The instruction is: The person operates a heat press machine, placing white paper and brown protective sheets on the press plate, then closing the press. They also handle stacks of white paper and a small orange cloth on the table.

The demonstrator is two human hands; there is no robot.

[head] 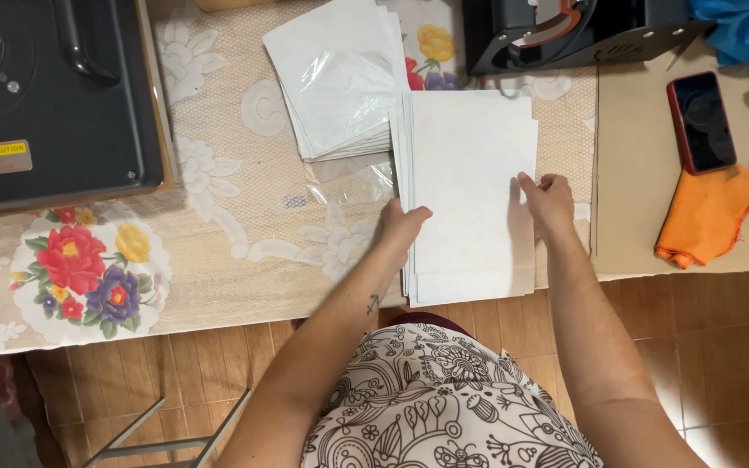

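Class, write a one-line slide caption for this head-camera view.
Both hands, left hand and right hand, grip a stack of white sheets on a floral tablecloth.

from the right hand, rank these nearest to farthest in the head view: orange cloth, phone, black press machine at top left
From the right hand:
1. Orange cloth, just to its right on the table edge.
2. Phone, right and further up, above the cloth.
3. Black press machine, far across at the top left.
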